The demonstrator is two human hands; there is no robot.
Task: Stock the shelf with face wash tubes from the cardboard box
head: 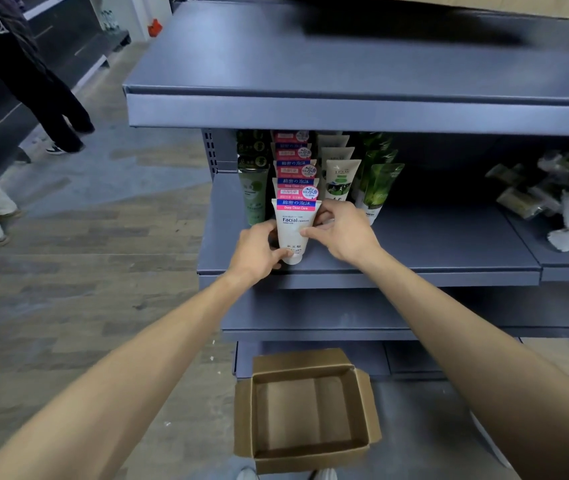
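A white face wash tube [293,233] with a blue and pink top stands cap-down at the front of a row of like tubes [293,168] on the middle grey shelf [432,251]. My left hand [258,251] grips its lower left side and cap. My right hand [341,230] pinches its right edge with thumb and fingers. The cardboard box [307,410] lies open on the floor below, with nothing showing inside.
Green tubes [253,188] stand left of the row, cream and green ones [340,181] right of it. Wrapped packets [553,202] are piled at the shelf's right. A bare shelf [345,64] juts out above. People's legs [58,109] stand in the aisle at left.
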